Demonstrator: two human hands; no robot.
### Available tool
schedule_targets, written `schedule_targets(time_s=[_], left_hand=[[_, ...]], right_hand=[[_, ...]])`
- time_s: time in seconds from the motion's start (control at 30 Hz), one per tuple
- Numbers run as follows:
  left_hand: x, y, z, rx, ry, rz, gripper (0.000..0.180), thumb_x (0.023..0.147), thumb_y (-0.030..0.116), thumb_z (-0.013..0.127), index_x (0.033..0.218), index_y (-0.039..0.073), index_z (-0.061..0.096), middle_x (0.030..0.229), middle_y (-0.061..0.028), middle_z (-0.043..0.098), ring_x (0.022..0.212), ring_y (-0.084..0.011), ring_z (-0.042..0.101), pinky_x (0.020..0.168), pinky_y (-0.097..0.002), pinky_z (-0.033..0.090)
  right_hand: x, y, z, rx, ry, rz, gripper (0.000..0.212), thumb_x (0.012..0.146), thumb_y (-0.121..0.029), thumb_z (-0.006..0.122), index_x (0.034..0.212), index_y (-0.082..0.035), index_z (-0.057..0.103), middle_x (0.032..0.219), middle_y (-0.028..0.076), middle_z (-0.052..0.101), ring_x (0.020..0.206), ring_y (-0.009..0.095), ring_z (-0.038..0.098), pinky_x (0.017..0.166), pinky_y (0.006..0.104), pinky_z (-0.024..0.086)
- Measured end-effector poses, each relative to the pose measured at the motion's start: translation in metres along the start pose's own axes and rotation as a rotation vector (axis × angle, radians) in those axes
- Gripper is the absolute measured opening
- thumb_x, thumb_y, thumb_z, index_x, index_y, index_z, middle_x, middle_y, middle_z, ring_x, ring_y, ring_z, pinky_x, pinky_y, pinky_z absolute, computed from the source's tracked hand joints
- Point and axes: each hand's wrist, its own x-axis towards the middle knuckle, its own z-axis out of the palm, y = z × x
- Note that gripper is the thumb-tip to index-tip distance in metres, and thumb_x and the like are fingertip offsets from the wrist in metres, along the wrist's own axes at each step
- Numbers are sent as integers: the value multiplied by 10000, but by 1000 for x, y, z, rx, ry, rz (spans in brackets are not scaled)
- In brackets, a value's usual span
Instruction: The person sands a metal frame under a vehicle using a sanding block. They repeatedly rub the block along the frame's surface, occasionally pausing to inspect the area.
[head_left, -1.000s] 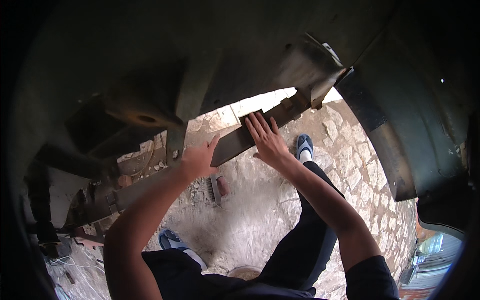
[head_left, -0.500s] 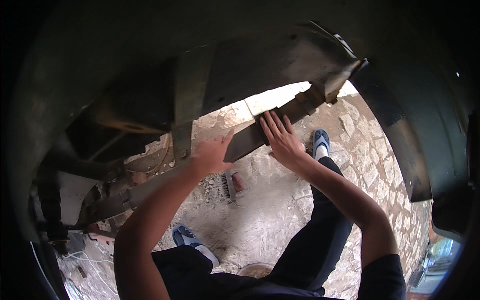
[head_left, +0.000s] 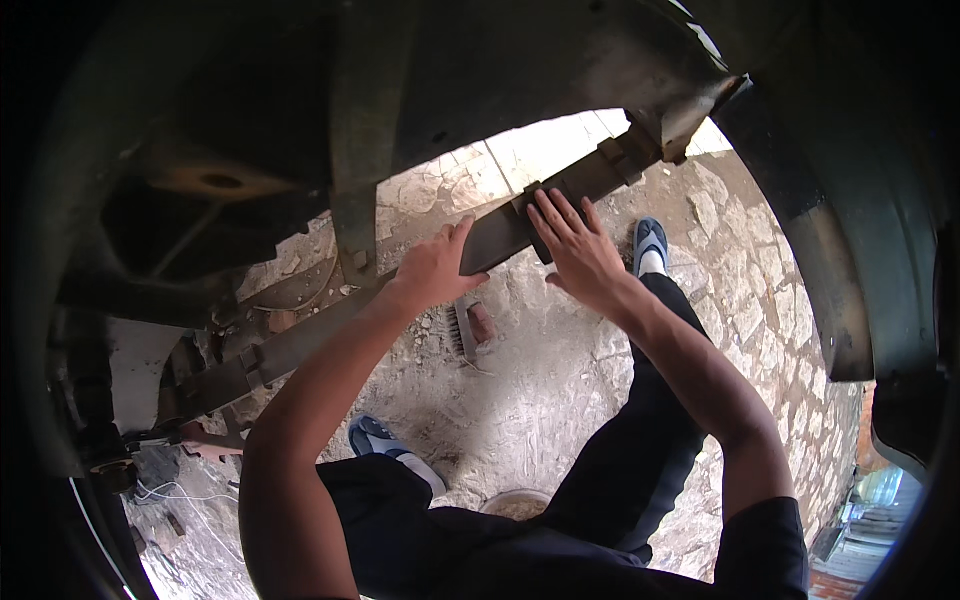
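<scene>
A long dark flat metal bar, which looks like a vehicle's leaf spring [head_left: 497, 240], runs slantwise from lower left to upper right under a dark metal body. My left hand [head_left: 432, 268] rests on its middle stretch, thumb and index finger spread apart; the other fingers are partly hidden. Farther along, my right hand [head_left: 583, 255] lies flat on the bar beside a band-like clip [head_left: 528, 197], its fingers stretched out. Neither hand grips anything that I can see. Another clip [head_left: 252, 366] sits around the bar toward its lower left end.
Overhead hangs the dark body panel [head_left: 470, 90], with a curved fender [head_left: 900, 270] at the right. A wire brush [head_left: 461, 333] lies on the stony ground against a reddish chunk [head_left: 481, 322]. A round container's rim [head_left: 515, 494] shows between my legs. White cable [head_left: 185, 497] trails at lower left.
The view has shifted, so the metal body and bar appear higher. Both hands stay on the bar, the right one still flat with its fingers stretched out.
</scene>
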Motion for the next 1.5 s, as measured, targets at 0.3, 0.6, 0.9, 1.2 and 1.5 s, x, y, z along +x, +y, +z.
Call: schedule_targets(time_s=[0.3, 0.6, 0.9, 1.2, 1.5], left_hand=[[3, 6, -3, 15, -34, -3, 974, 828, 512, 743, 1530, 46, 253, 1296, -227, 572, 1125, -397, 625, 964, -472, 502], [5, 0, 0, -41, 47, 53, 957, 821, 501, 753, 1517, 52, 273, 1317, -236, 565, 1166, -407, 602, 994, -477, 488], [0, 3, 0, -53, 52, 25, 954, 795, 454, 781, 1500, 34, 294, 1247, -270, 605, 1077, -445, 641, 914, -481, 526], [6, 3, 1, -71, 52, 45, 942, 798, 428, 785, 1498, 33, 293, 1270, -287, 590, 1120, -453, 617, 934, -499, 510], [1, 2, -1, -50, 21, 10, 953, 799, 452, 781, 1502, 40, 288, 1261, -282, 585, 1119, -447, 615, 940, -491, 509]], right_hand=[[25, -3, 27, -57, 256, 83, 742, 883, -96, 558, 1562, -38, 264, 1624, 138, 264, 1514, 300, 230, 1221, 535, 203], [32, 1, 30, -186, 244, 79, 989, 807, -207, 777, 1588, -82, 183, 1651, 105, 210, 1529, 272, 196, 1243, 524, 177], [34, 0, 30, -60, 266, 68, 1130, 689, -211, 878, 1591, -130, 202, 1654, 81, 213, 1533, 269, 185, 1242, 526, 182], [33, 6, 28, -37, 225, -38, 1159, 667, -223, 890, 1594, -152, 198, 1652, 91, 218, 1529, 284, 193, 1244, 521, 180], [34, 0, 26, -93, 205, -62, 1257, 592, -338, 932, 1591, -120, 200, 1649, 121, 212, 1531, 299, 181, 1243, 532, 175]])
